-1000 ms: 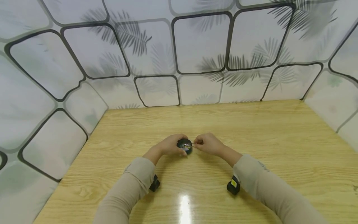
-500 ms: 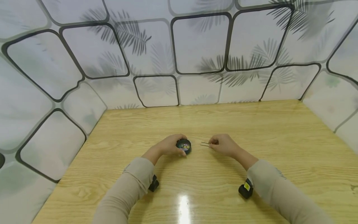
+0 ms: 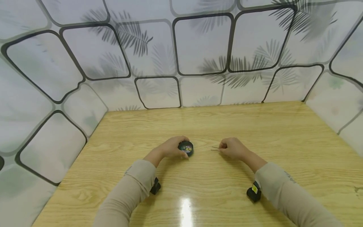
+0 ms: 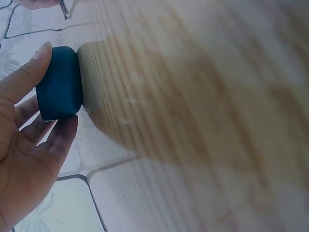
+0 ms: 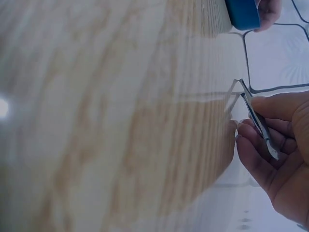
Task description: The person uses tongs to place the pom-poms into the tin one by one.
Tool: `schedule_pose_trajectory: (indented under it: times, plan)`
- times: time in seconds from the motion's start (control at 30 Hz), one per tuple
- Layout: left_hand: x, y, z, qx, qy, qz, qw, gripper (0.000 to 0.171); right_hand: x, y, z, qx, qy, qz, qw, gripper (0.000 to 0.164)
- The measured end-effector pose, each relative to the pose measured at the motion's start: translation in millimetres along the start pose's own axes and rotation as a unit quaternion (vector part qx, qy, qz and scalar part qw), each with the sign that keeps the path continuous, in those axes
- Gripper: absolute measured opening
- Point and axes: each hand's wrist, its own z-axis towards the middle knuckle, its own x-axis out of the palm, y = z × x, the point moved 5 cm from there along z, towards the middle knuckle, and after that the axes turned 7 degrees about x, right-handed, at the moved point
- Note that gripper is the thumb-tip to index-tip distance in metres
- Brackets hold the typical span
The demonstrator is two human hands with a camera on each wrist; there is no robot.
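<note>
A small dark blue-green round bowl [image 3: 190, 153] stands on the wooden table, with several small coloured pieces inside, too small to identify. My left hand [image 3: 171, 147] grips it from the left, thumb on the near side and fingers on the far side. From the left wrist view the bowl's wall [image 4: 60, 84] is smooth, and its base meets the tabletop. To the right of the bowl, my right hand [image 3: 234, 148] pinches metal tweezers [image 5: 259, 121] between thumb and fingers. Their tips point left toward the bowl, spread apart, and nothing shows between them.
The light wooden table [image 3: 181, 123] reaches back to a wall covering [image 3: 204, 47] with a grey stone and leaf pattern, which also rises at both sides. Black wrist cameras hang under the left sleeve [image 3: 141, 173] and the right sleeve [image 3: 272, 179].
My right hand has drawn the tweezers away from the bowl to the right, and their tips have spread. The left hand keeps its grip on the bowl in nearly the same place.
</note>
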Motion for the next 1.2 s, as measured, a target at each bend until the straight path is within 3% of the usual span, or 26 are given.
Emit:
schedule_pose_trajectory:
  times: [0.63,1.2]
  plan:
    - [-1.5,-0.2,-0.8,0.001,0.002,0.001,1.0000,0.061,-1.3,2.0,-0.3,0.026,0.014,-0.041,0.999,0.010]
    - [-0.3,-3.3,1.4,0.016,0.010,0.014,0.9997,0.066,-6.2,-4.3,5.8,0.044,0.062,-0.037,0.996,0.013]
